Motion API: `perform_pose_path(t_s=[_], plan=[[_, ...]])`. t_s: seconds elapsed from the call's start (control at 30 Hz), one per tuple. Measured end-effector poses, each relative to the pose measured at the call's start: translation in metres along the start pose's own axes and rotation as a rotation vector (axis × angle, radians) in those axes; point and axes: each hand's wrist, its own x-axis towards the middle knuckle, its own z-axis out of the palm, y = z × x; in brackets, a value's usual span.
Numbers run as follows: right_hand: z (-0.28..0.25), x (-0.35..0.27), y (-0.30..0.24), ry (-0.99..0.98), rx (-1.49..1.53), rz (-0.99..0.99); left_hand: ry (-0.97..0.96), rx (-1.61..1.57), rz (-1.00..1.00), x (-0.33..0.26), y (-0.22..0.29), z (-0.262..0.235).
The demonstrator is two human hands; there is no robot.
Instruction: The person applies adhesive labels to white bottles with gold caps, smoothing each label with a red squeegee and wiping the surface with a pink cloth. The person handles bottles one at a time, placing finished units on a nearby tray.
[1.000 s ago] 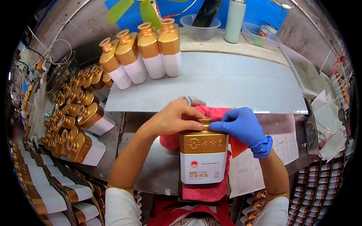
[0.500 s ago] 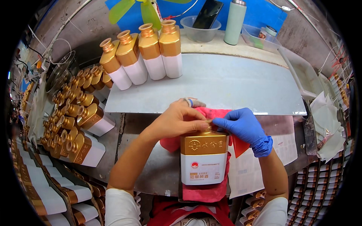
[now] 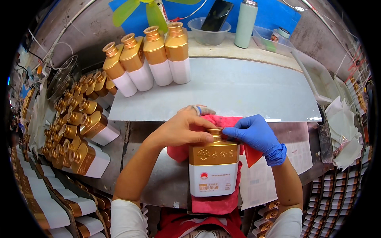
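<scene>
A flat gold-and-white bottle [image 3: 213,166] lies on a pink-red cloth [image 3: 214,202] in front of me, its gold neck pointing away. My bare left hand [image 3: 180,129] rests over the bottle's shoulder and neck, fingers curled on the gold cap. My right hand [image 3: 256,135], in a blue glove, pinches at the neck from the right side, also touching the cloth. A bandaged fingertip shows at the top of my left hand.
Several upright gold-and-white bottles [image 3: 152,59] stand at the back left of a grey metal sheet [image 3: 246,91]. Many more bottles [image 3: 79,131] lie packed at the left. A bowl with a phone [image 3: 210,27], a pale flask [image 3: 245,23] and paper stacks [image 3: 345,123] sit behind and right.
Both hands stay at the bottle's neck with only slight finger shifts; the bottle and cloth have barely moved.
</scene>
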Motion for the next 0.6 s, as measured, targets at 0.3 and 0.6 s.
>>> perform_pose_path(t_s=[0.3,0.6], plan=[[-0.0024,-0.0007,-0.0057,-0.027,0.002,0.037,-0.034,-0.074,-0.017,-0.0009,-0.0048,-0.0013],[-0.0033,0.0,-0.0049,-0.03,-0.024,0.039,0.029,-0.124,-0.062,0.0007,-0.0016,0.0043]])
